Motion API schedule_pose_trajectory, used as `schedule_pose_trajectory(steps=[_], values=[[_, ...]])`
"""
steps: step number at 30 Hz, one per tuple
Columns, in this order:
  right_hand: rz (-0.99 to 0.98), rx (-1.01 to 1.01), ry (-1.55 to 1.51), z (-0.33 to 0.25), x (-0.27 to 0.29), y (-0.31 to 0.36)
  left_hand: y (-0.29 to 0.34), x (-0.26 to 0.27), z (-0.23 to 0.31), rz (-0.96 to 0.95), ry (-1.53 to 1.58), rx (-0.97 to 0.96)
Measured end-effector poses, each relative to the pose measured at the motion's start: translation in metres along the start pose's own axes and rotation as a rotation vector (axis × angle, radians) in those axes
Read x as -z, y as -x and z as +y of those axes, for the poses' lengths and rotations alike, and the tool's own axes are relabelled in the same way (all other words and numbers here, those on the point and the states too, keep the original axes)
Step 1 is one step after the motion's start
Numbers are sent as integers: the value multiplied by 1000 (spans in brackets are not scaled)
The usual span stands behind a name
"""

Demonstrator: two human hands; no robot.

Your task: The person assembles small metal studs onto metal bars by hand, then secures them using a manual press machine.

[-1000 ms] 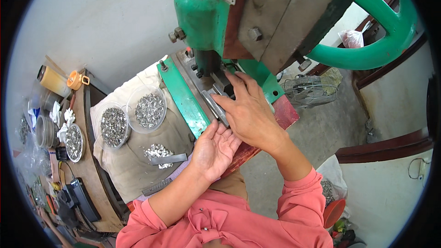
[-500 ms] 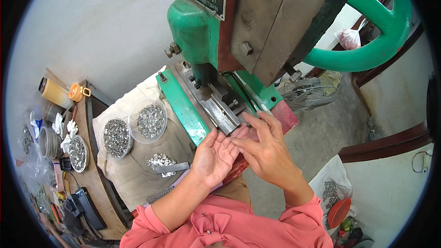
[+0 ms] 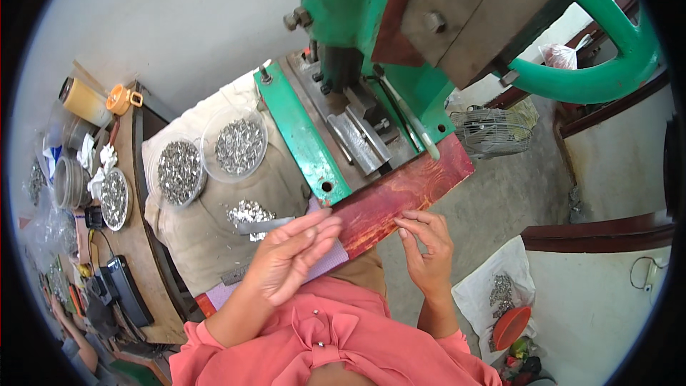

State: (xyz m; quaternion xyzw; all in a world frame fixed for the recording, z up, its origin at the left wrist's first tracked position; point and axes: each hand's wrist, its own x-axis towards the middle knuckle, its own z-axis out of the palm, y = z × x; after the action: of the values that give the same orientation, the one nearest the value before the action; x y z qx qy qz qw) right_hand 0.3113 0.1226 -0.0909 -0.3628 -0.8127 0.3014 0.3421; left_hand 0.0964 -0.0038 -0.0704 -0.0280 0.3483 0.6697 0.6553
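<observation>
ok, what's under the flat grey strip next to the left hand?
Silvery metal scraps show along both long edges of the flat grey strip, with tan cloth around them. Whatever lies directly beneath the strip is covered and can't be seen.

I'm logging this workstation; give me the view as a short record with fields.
left hand: half open, palm showing, beside grey strip
right hand: fingers bent near red board; any held item unclear
machine: green press, neither hand touching it
containers: two clear tubs on cloth, holding metal pieces
loose: silvery scraps around grey strip
</observation>
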Motion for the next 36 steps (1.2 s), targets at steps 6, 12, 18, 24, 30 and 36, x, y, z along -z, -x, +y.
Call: schedule_pose_trajectory(steps=[6,12,18,24,30,36], values=[[-55,9,53,4,-21,16,58,53,14,192,-101,-164],[-110,21,57,-7,-34,19,94,86,25,429,-294,-364],[-172,128,65,-23,-49,17,102,119,42,435,-520,-480],[-316,238,-21,-49,-76,17,100,134,47,402,-655,-522],[-384,369,-69,-70,-100,8,97,134,43,435,-958,-618],[-419,418,-35,-81,-107,4,89,137,40,478,-1602,-886]])
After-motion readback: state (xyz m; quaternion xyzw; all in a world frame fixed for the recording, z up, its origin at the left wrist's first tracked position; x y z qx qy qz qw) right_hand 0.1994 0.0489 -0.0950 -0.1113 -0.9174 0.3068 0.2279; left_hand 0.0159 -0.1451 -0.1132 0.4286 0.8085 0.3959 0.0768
